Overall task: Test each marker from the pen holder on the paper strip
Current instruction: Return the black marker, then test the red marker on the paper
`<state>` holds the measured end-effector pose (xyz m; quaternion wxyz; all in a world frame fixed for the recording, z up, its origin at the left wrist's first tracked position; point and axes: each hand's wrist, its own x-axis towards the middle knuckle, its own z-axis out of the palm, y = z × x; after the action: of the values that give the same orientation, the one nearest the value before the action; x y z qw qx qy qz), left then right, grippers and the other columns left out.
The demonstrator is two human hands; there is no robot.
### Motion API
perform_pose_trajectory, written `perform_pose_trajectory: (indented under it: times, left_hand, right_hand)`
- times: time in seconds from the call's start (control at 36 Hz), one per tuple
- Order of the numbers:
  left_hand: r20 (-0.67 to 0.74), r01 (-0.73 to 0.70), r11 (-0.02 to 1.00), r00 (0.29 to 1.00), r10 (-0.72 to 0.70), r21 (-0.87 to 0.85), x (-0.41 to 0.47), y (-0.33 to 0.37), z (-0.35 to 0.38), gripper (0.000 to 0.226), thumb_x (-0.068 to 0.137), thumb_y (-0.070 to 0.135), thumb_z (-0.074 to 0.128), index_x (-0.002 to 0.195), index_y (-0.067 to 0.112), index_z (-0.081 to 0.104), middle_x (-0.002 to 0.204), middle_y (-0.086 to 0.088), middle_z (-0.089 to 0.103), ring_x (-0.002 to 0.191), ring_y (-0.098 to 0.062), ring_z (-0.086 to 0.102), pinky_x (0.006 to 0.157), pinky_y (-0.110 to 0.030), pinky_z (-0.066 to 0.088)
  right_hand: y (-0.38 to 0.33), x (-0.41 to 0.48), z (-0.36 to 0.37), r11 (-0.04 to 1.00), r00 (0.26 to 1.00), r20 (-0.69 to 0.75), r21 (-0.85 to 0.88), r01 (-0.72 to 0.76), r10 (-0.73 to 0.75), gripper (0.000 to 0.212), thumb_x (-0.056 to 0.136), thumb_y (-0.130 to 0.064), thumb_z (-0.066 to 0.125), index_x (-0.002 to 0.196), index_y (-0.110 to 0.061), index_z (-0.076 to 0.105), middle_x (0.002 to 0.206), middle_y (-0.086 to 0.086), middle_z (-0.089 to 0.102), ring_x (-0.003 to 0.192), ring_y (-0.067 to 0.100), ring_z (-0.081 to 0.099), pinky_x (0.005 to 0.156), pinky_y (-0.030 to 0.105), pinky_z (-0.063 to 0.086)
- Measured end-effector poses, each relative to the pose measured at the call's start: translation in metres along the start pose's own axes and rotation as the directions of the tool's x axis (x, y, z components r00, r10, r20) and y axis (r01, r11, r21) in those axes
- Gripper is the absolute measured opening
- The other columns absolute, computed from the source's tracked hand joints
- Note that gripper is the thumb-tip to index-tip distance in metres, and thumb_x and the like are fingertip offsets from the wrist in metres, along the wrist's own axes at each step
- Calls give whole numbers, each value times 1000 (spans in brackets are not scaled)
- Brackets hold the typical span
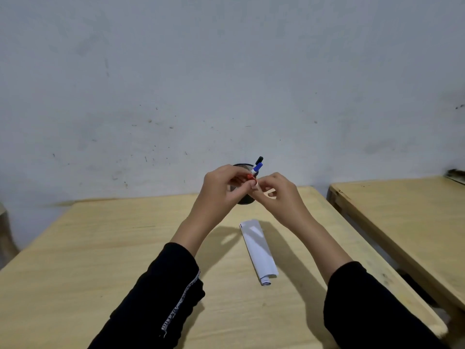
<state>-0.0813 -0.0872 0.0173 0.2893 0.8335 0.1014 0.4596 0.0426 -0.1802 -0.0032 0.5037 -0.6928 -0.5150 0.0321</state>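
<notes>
Both my hands are raised above the table in front of the black mesh pen holder (245,200). My left hand (222,188) pinches a small red cap (249,176). My right hand (275,191) grips the red marker (253,183), whose body is mostly hidden by the fingers. Cap and marker tip are close together; I cannot tell whether they touch. A blue-capped marker (257,167) and a black-capped marker (259,160) stick out of the holder behind my hands. The white paper strip (258,248) lies on the table below my hands, with a short dark mark at its far left corner.
The wooden table (100,248) ends at a grey wall just behind the holder. A second wooden table (402,210) stands to the right across a narrow gap. The strip's near end is curled.
</notes>
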Motion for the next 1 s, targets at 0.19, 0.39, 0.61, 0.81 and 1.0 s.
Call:
perform_pose_trajectory:
  times: [0.19, 0.39, 0.61, 0.81, 1.0]
  left_hand:
    - [-137, 184, 929, 961, -238, -322, -16, -2, -5, 4, 84, 9, 66, 88, 10, 69, 82, 0, 69, 70, 0, 61, 68, -10, 46]
    - [-80, 336, 754, 887, -455, -565, -36, -16, 3, 8, 85, 1, 61, 93, 2, 65, 65, 12, 71, 64, -1, 65, 69, -13, 52]
    - [65, 420, 725, 884, -463, -546, -43, -19, 12, 12, 84, 2, 63, 81, 13, 67, 63, 9, 70, 64, -7, 65, 75, -21, 55]
    - [150, 435, 736, 894, -422, -519, -37, -16, 16, 9, 88, 7, 60, 92, 5, 68, 74, -6, 67, 67, -6, 66, 73, -17, 54]
    - [269, 542, 597, 831, -488, -591, -34, -20, 15, 12, 88, 5, 59, 84, 11, 70, 65, 3, 70, 64, -4, 65, 73, -14, 54]
  right_hand:
    - [11, -13, -19, 970, 992, 111, 226, -91, 67, 16, 79, -17, 71, 95, -21, 73, 79, -9, 69, 69, 9, 59, 69, 21, 46]
    - [18, -27, -23, 798, 987, -6, 590, -125, 159, 19, 69, -6, 74, 88, -9, 73, 68, -2, 68, 63, 12, 59, 62, 20, 48]
    - [17, -31, 1, 298, 917, 36, 940, -166, 398, 7, 83, -5, 61, 87, -8, 65, 62, -5, 62, 57, 4, 59, 57, 9, 50]
    - [8, -27, 14, 518, 962, 52, 834, -189, 268, 5, 85, -8, 61, 85, -8, 65, 63, -6, 66, 59, 4, 58, 62, 13, 50]
    - [16, -23, 5, 677, 990, 21, 728, -111, 140, 7, 78, -11, 67, 83, -15, 70, 68, -4, 68, 67, 10, 62, 67, 18, 51]
